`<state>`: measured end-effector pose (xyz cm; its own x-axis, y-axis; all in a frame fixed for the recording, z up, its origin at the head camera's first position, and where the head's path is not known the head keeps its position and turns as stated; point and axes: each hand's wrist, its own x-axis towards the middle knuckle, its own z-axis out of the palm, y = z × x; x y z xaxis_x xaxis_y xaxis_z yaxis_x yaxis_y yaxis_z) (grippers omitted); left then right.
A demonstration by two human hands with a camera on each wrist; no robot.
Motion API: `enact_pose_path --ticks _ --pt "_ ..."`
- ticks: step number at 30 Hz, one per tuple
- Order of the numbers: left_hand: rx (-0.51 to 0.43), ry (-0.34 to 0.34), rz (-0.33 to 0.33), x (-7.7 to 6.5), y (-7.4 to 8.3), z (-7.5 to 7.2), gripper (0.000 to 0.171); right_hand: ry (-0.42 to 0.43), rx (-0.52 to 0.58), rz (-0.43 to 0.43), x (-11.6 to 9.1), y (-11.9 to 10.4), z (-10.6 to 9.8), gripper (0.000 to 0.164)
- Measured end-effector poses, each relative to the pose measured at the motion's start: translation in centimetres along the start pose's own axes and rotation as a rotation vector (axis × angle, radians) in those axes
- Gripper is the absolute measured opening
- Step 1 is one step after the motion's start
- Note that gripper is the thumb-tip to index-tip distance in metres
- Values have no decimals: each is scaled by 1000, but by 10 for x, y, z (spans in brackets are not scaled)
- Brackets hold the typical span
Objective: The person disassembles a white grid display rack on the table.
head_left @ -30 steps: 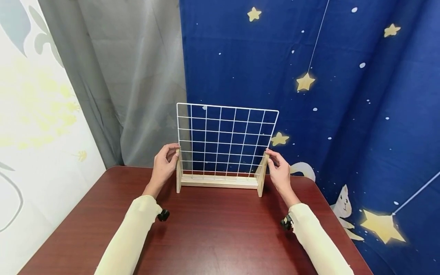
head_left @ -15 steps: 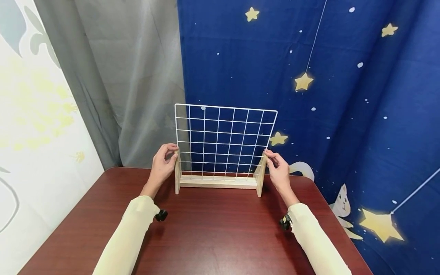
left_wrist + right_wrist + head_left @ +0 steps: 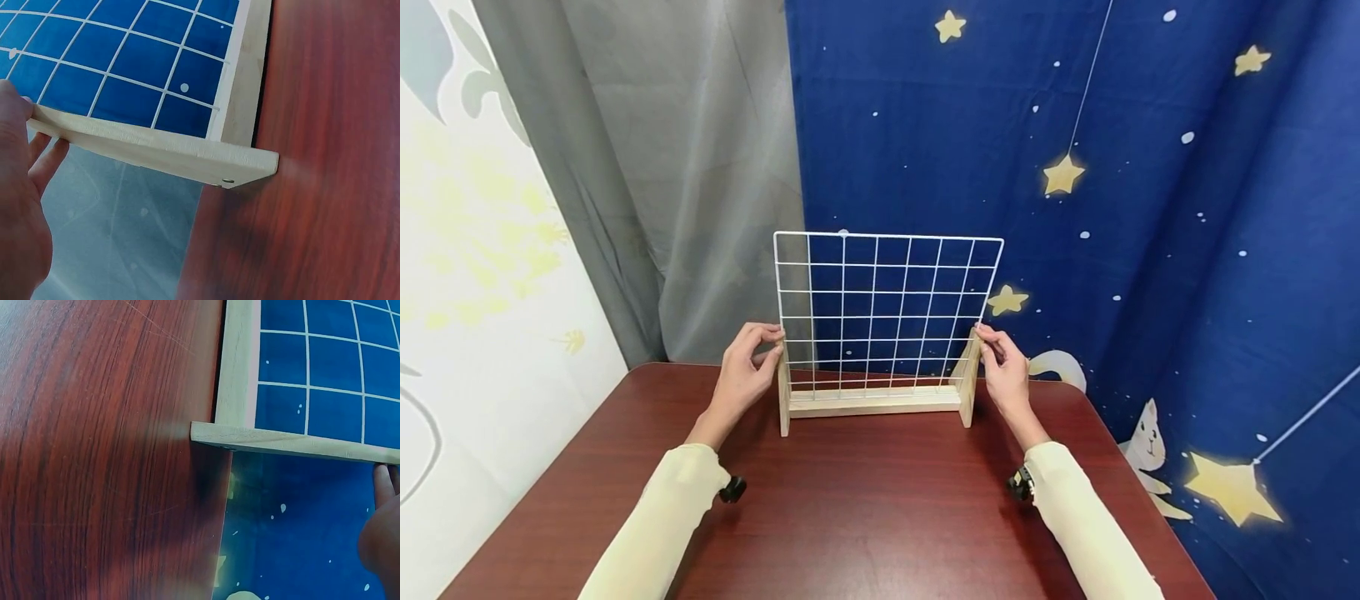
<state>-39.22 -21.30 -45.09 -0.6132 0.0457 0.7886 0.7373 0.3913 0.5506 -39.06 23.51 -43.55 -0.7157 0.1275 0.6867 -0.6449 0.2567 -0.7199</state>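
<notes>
A white wire grid panel [image 3: 889, 236] stands upright in a pale wooden stand [image 3: 874, 406] near the table's back edge. Along the bottom, a wooden bar joins the stand's two side pieces. My left hand [image 3: 741, 371] pinches the top of the left side piece [image 3: 156, 147] between thumb and fingers. On the other side, my right hand [image 3: 1007, 375] pinches the top of the right side piece [image 3: 281, 441]. In the right wrist view most of that hand is cut off at the frame edge. Two small screw heads show low on the left side piece in the left wrist view.
The stand rests on a dark red wooden table [image 3: 880, 508]. Behind it hang a grey curtain [image 3: 715, 167] and a blue star-patterned curtain [image 3: 910, 125]. A white patterned curtain [image 3: 497, 350] hangs at the left. Each wrist wears a small black camera [image 3: 732, 489].
The stand's left end has swung slightly nearer and to the left, with my left hand on it. My right hand and the right end have barely moved.
</notes>
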Motion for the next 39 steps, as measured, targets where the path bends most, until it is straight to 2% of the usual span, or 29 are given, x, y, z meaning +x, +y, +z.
enact_pose_path --ticks 1,8,16,24,31,34,39 --pt "6 -3 3 -2 -3 -1 16 -4 -9 -2 -1 -6 0 25" --pt "5 -16 7 -11 4 -8 13 3 -31 -25 -4 -8 4 23" --pt "5 7 32 -15 15 -15 15 -10 -35 -14 -7 -14 4 24" --pt "0 18 13 -28 20 -17 20 -21 -35 -5 -19 -20 2 25" --pt "-8 26 -25 -35 23 -20 22 10 -19 -10 -21 -1 5 26" --pt "-7 32 -26 -39 25 -20 26 29 -38 -12 -23 9 7 26" --pt "3 53 -10 -42 27 -19 29 57 -58 -13 -27 13 10 25"
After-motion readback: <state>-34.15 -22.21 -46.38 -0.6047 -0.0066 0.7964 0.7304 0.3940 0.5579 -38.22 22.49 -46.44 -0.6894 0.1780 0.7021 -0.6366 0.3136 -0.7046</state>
